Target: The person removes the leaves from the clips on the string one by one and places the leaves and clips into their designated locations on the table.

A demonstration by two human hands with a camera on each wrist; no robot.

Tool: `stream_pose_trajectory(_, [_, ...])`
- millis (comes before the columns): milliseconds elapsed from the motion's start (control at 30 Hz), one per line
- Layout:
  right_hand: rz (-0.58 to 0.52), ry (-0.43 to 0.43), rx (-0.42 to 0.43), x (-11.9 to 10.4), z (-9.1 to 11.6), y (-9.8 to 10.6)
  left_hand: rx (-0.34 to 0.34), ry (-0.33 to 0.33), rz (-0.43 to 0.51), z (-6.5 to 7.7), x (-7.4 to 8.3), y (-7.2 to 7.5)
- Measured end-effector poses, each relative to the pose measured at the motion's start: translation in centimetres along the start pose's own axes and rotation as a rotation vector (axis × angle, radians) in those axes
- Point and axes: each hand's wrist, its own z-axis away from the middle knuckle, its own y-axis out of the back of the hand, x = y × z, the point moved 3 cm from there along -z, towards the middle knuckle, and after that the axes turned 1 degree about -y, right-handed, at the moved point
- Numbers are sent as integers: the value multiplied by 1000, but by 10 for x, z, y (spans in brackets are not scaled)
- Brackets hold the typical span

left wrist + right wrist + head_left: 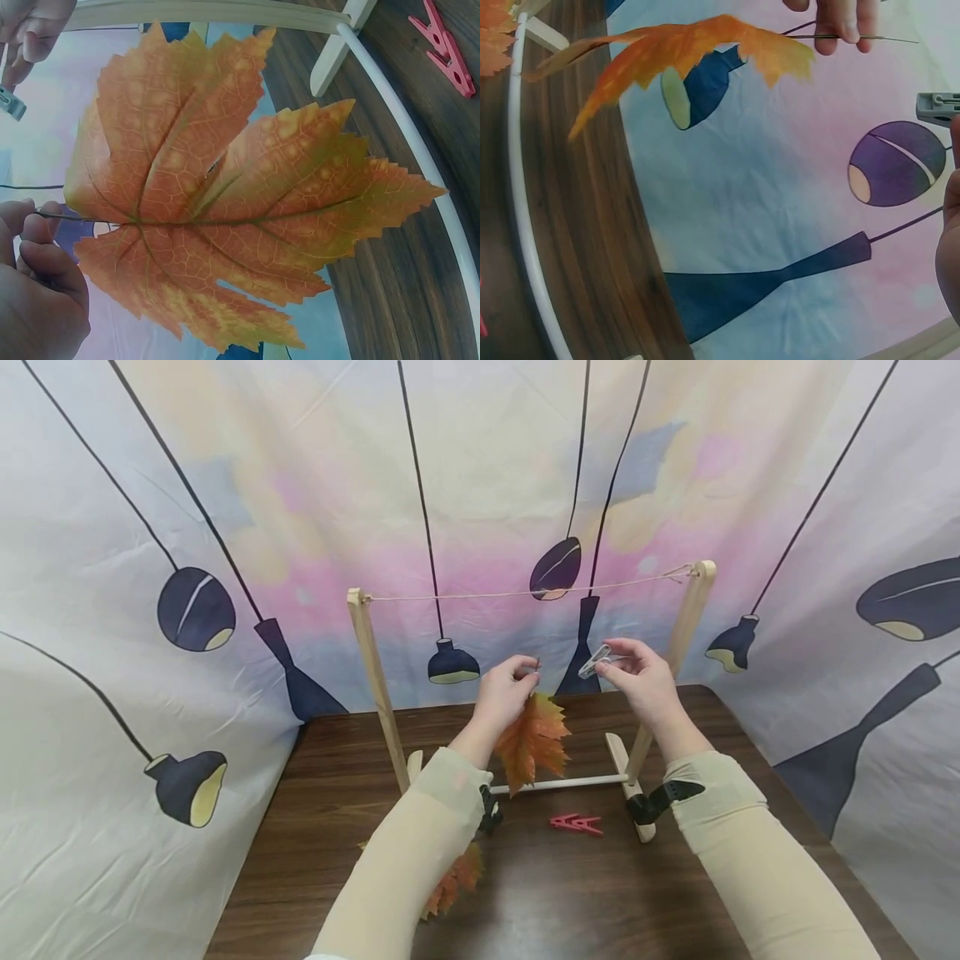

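My left hand (507,697) pinches the thin stem of an orange maple leaf (534,739), which hangs below the fingers. In the left wrist view the leaf (225,195) spreads broad and veined, its stem between thumb and fingers. A grey clothespin (595,662) is held between thumb and fingers of my right hand (643,683), a short way to the right of the leaf stem. Both hands are in front of and below the string (480,595) tied between two wooden posts. In the right wrist view the clothespin (937,107) shows only partly at the edge.
A red clothespin (576,824) lies on the dark wooden table (570,893). Another orange leaf (457,881) lies partly behind my left sleeve. The wooden stand has a left post (378,693), a right post (688,618) and a white lower bar (570,783). Patterned cloth hangs behind.
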Motion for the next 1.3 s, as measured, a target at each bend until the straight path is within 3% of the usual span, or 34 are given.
stream_pose_trajectory(533, [31, -29, -42, 20, 7, -12, 23, 33, -55, 4, -12, 5])
stream_pose_trajectory(667, [34, -16, -54, 10, 14, -15, 27, 24, -63, 5, -14, 5])
stream_pose_trajectory(833, [116, -16, -80, -1, 23, -21, 18, 29, -78, 7, -17, 3])
stream_pose_trajectory(1100, [89, -75, -109, 32, 15, -20, 24, 15, -104, 10, -23, 3])
stream_pose_trajectory(1300, [99, -61, -119, 41, 17, -18, 22, 4, -117, 12, -29, 3])
